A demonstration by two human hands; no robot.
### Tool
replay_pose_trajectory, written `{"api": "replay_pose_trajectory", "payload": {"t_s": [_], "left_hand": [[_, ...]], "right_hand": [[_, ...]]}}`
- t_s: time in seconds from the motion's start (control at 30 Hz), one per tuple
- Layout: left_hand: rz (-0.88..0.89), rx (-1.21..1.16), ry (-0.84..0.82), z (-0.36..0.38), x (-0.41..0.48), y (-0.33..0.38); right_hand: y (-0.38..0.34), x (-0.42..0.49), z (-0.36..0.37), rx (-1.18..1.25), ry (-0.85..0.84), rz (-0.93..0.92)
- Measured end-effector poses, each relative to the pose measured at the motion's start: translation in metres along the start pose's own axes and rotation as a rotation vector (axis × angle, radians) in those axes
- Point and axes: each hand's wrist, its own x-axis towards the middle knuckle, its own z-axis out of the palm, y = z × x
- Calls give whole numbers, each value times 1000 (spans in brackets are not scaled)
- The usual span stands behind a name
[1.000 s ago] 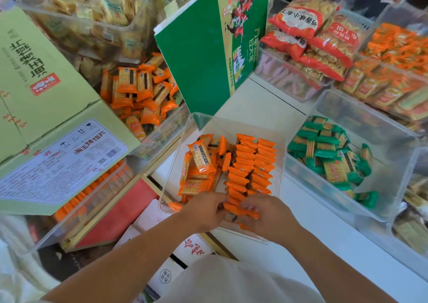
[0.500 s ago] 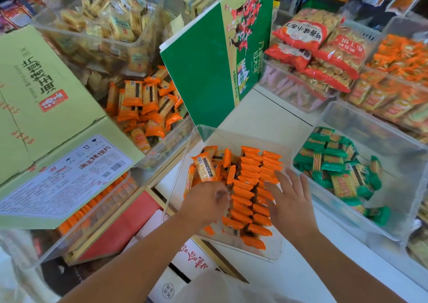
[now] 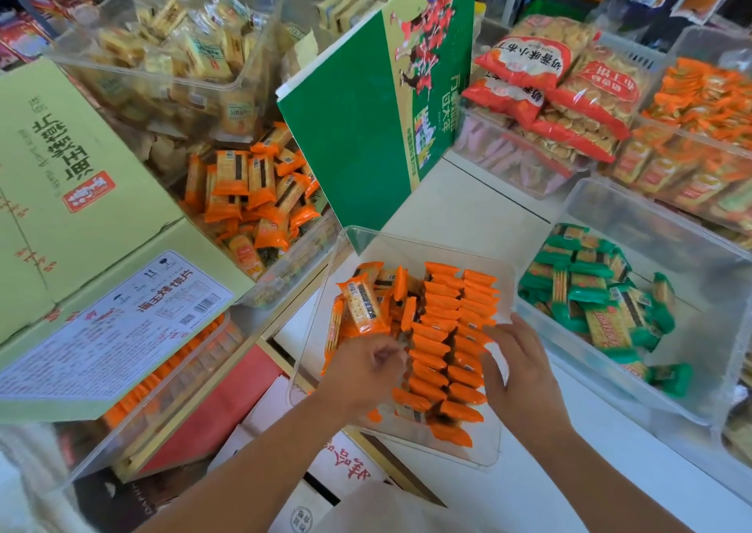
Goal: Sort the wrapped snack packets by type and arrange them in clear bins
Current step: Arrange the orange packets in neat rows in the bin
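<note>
— White desk [image 3: 468, 211], shop stock all round. Which step?
— Rowing orange wrapped snack packets [image 3: 441, 316] in the clear plastic bin [image 3: 484, 447]. Right hand [image 3: 521, 373] is spread flat against them. Left hand [image 3: 366, 373] is curled and blurred, so I cannot tell its grip.
— Next?
— Probably standing the loose left-side packets into line.

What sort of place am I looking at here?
Probably a snack shop or its stockroom: clear bins holding wrapped packets, red biscuit bags stacked behind, and a printed carton alongside.
</note>
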Motion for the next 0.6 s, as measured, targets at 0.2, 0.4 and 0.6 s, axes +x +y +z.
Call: {"api": "replay_pose_trajectory", "payload": {"t_s": [0.2,0.4,0.6], "left_hand": [[234,120,134,-20,46,17],[227,611,52,-50,114,2],[41,659,-203,-42,131,8]], "right_hand": [[-5,36,-7,-123,55,-57],[0,79,14,-122,-91,-206],[-1,118,32,-105,-197,-248]]}}
